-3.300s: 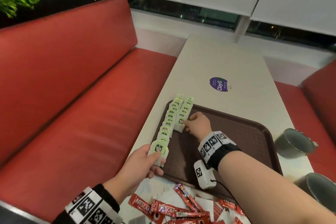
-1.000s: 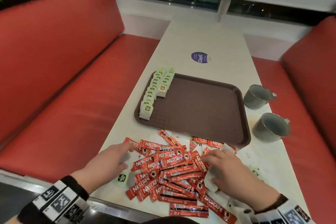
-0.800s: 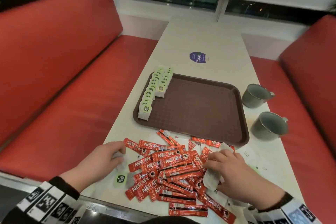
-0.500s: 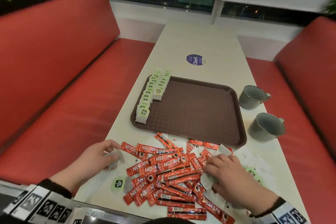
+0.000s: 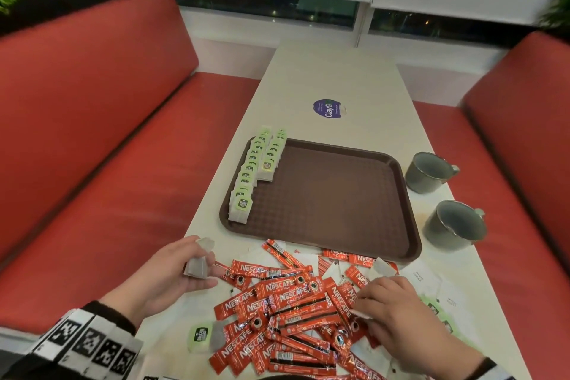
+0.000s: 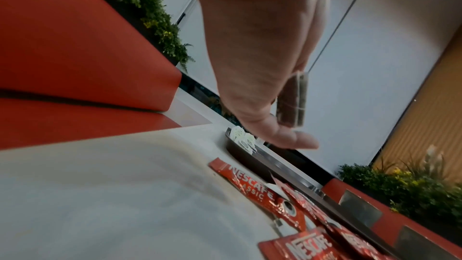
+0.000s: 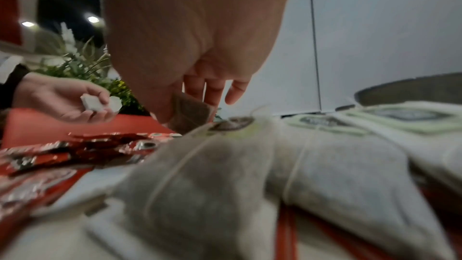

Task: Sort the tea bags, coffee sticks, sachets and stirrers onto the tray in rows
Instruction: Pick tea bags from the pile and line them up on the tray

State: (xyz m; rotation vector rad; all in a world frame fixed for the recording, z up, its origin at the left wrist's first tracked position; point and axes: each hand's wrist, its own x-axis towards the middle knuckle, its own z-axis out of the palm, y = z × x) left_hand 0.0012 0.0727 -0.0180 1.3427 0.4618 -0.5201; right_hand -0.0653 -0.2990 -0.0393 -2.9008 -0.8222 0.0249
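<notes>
The brown tray (image 5: 333, 203) carries two rows of green-tagged tea bags (image 5: 253, 170) along its left side. In front of it lies a heap of red coffee sticks (image 5: 287, 302) mixed with white sachets (image 5: 422, 278). My left hand (image 5: 200, 268) is raised left of the heap, palm up, and holds a tea bag (image 5: 197, 265), also visible as the tea bag (image 6: 292, 102). My right hand (image 5: 370, 296) reaches into the heap and pinches another tea bag (image 7: 191, 114). One loose tea bag (image 5: 202, 338) lies by the near table edge.
Two grey cups (image 5: 428, 171) (image 5: 452, 224) stand right of the tray. More tea bags (image 5: 438, 311) lie by my right wrist. A purple sticker (image 5: 328, 108) marks the far table. Red benches flank both sides.
Both hands came back from the tray's tea bag rows to the heap. My left hand has since picked a tea bag off the table and turned palm up; the right stays in the pile.
</notes>
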